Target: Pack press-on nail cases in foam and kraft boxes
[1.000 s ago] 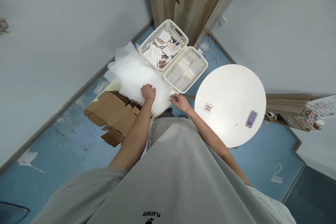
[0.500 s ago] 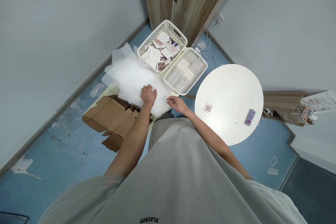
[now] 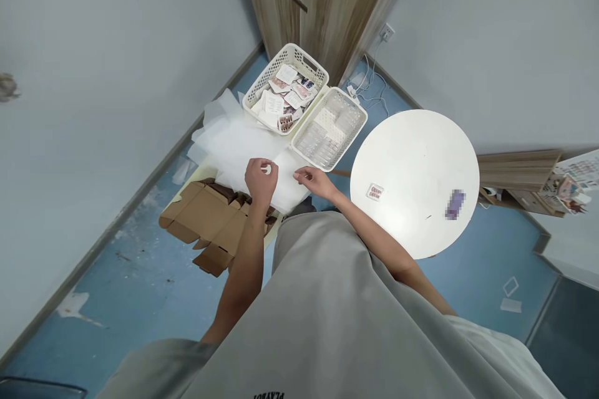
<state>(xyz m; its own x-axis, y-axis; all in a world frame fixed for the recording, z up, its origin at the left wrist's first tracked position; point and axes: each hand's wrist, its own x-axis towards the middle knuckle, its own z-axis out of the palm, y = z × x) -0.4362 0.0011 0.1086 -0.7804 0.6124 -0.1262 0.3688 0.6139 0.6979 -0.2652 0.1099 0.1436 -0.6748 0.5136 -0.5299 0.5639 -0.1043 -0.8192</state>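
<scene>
Over a spread of thin, translucent white sheets (image 3: 229, 137), my left hand (image 3: 261, 181) is closed, thumb and forefinger curled into a ring. What its fingertips hold, if anything, is too small to make out. My right hand (image 3: 316, 182) is at the sheets' right edge, thumb and fingers pinched together; I cannot make out anything between them. Flattened brown cardboard boxes (image 3: 206, 215) lie left of my left forearm. Just beyond my right hand stands a white basket of clear plastic cases (image 3: 330, 128).
Behind the sheets, a larger white basket (image 3: 285, 88) holds many small cards and packs. On the right, a round white table (image 3: 416, 156) carries a small clear pack (image 3: 375, 192) and a blurred purple item (image 3: 455, 204). Cables (image 3: 369, 84) trail beside a wooden cabinet (image 3: 322, 6).
My left hand has lifted from lying on the sheets and drawn back toward me, its fingers now curled into a pinch. My right hand stays nearly in place. The view has shifted slightly.
</scene>
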